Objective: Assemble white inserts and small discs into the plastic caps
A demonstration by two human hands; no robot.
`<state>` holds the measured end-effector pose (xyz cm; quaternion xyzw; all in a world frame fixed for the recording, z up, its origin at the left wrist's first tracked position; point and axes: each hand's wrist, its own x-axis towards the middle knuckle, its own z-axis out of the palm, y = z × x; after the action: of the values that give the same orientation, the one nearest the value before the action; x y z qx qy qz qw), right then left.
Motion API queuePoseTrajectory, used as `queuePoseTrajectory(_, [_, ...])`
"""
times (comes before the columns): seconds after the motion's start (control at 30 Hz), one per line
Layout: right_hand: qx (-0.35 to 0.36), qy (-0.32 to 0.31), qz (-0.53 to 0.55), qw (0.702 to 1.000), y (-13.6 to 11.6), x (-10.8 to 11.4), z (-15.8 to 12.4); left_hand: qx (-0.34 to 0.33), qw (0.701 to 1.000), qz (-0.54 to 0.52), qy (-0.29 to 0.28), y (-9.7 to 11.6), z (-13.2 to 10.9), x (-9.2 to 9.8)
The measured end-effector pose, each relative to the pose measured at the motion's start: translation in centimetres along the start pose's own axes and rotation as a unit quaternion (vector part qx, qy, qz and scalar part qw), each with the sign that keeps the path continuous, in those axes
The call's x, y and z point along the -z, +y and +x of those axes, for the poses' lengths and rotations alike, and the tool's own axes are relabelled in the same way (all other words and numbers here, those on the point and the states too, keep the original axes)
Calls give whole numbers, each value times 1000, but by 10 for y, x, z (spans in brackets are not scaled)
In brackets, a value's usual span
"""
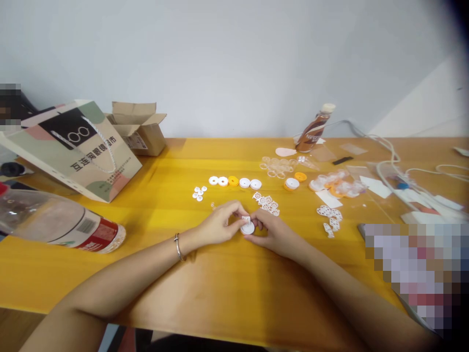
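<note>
In front of me my right hand (273, 231) grips a white round plastic case (248, 229) by its edge. Between the thumb and fingers of my left hand (222, 222) is a small white plastic piece (246, 220), held against the top of the case; its exact shape is hard to make out. White cut-out gear-like discs (266, 203) lie just beyond my right hand. Farther back stands a row of round cases, white ones (245, 183) and a yellow one (233, 181). Small white round caps (199, 193) form a group to the left.
Clear rings (280, 166), a stacked white case (291, 184), bagged parts (339, 183) and more cut-out pieces (330, 217) lie right. A drink bottle (314, 129) leans behind. Left are a paper bag (78, 151), an open carton (146, 134) and a large lying bottle (62, 225). Cables (388, 156) run far right.
</note>
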<state>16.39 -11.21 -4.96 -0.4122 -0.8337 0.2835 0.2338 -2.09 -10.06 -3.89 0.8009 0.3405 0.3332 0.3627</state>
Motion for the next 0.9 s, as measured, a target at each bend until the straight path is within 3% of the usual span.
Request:
queuePoseTrajectory(0.57, [0, 16, -8, 1000, -1, -1, 0, -63, 992, 62, -89, 14, -2, 8])
queuePoseTrajectory(0.9, [11, 47, 55, 997, -4, -4, 0, -49, 996, 40, -69, 11, -2, 8])
